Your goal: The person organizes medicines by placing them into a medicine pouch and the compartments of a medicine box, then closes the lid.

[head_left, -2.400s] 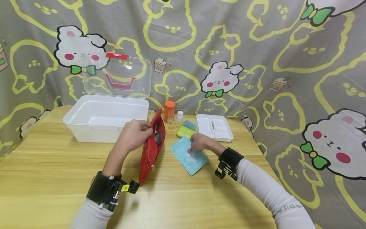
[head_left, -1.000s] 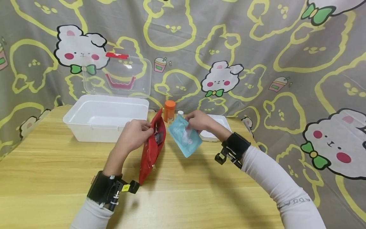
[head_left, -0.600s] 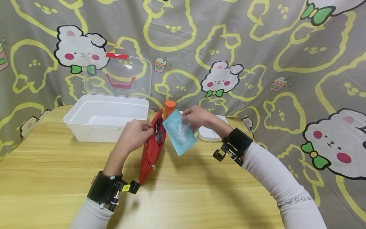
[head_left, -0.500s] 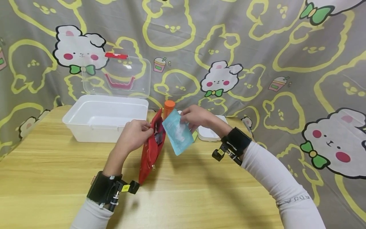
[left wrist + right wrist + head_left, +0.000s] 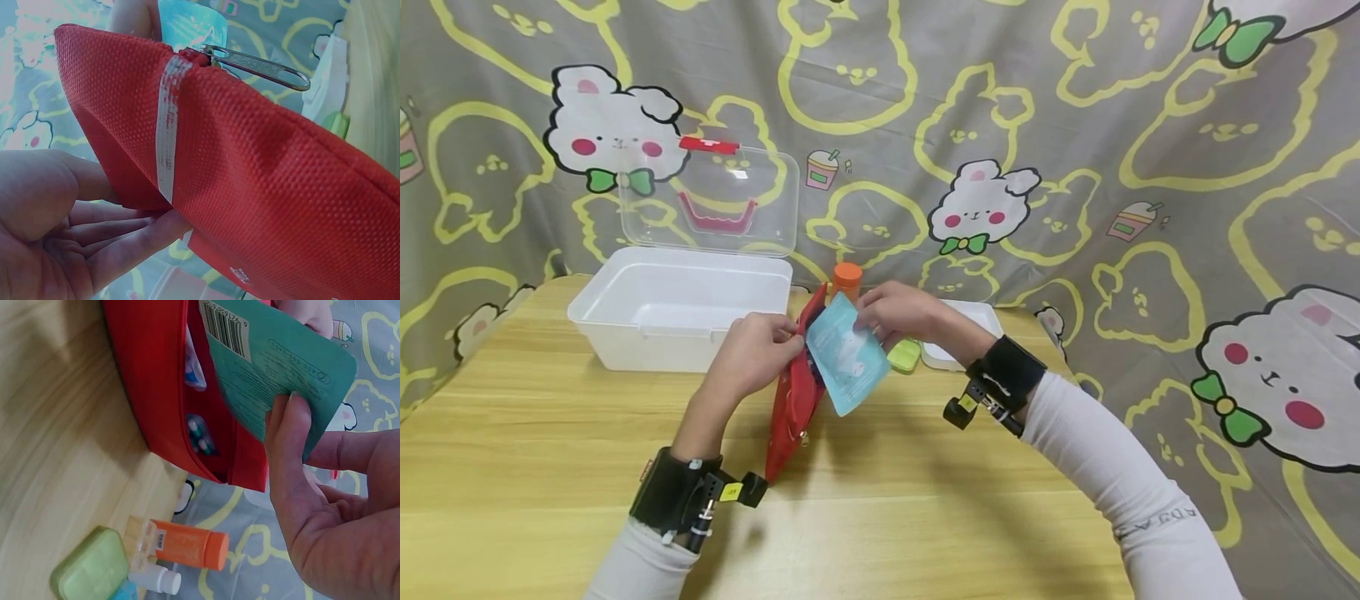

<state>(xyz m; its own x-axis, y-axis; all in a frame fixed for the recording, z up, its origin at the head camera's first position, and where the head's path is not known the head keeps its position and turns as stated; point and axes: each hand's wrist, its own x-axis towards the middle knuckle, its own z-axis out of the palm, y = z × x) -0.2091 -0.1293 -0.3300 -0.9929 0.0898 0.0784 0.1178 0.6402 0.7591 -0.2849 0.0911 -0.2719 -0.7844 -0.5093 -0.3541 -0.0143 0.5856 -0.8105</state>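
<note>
A red zip pouch (image 5: pixel 796 392) stands on edge on the wooden table (image 5: pixel 550 467), its mouth held apart by my left hand (image 5: pixel 758 350), which grips the upper rim. The pouch (image 5: pixel 250 187) fills the left wrist view, zipper pull (image 5: pixel 256 62) at the top. My right hand (image 5: pixel 895 312) pinches a light blue flat packet (image 5: pixel 846 357) by its top corner and holds it at the pouch's mouth. In the right wrist view the packet (image 5: pixel 269 381) with its barcode leans against the open pouch (image 5: pixel 156 394), where small items show inside.
A white open box (image 5: pixel 677 304) with a clear raised lid (image 5: pixel 707 200) stands at the back left. Behind the pouch are an orange bottle (image 5: pixel 847 279), a green case (image 5: pixel 904 355) and a white tray (image 5: pixel 970 321). A small white bottle (image 5: pixel 156 579) shows in the right wrist view.
My right hand picked the blue packet up from the table and carried it left to the pouch's mouth. The left hand has kept holding the pouch.
</note>
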